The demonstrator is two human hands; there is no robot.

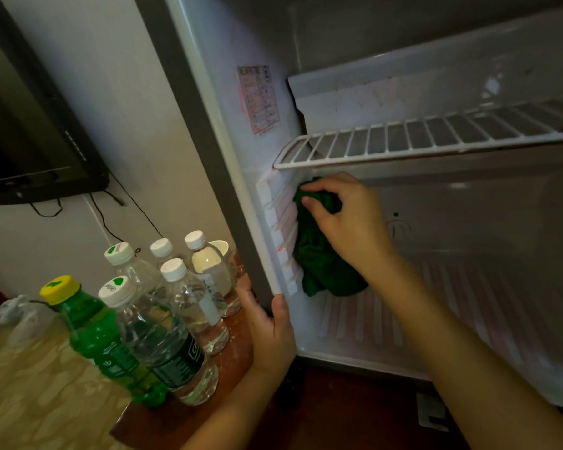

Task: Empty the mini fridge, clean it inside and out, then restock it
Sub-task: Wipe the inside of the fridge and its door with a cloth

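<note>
**Q:** Which hand has the cloth?

**Operator:** My right hand (348, 219), which reaches in under the wire shelf (403, 138). Its fingers are curled over the top of a bunched green cloth (319, 264). They press it against the shelf rails (278, 222) moulded into the left inner wall of the mini fridge (208, 190). The rest of the cloth hangs below the hand, and its lowest folds meet the ridged floor (403, 319) of the compartment.

**Q:** And the other hand?

**Operator:** My left hand (270, 332) grips the front edge of that same wall, low down. The thumb lies on the white inner side and the fingers wrap round the grey outer side.

**Q:** Where are the drinks?

**Operator:** They stand outside on the counter (182, 417), just left of the fridge.
- Nearest me is a green bottle (95, 336) with a yellow cap.
- Touching it on the right is a clear bottle with a dark label (173, 358).
- Behind these stand four more white-capped bottles (189, 306).
- A paper cup (220, 246) sits at the back, close to the fridge's side.

**Q:** Anything else?

**Operator:** A printed sticker (258, 99) is on the upper inner wall. A dark television (30, 141) hangs on the room wall at left, and cables (111, 222) trail beneath it.
</note>
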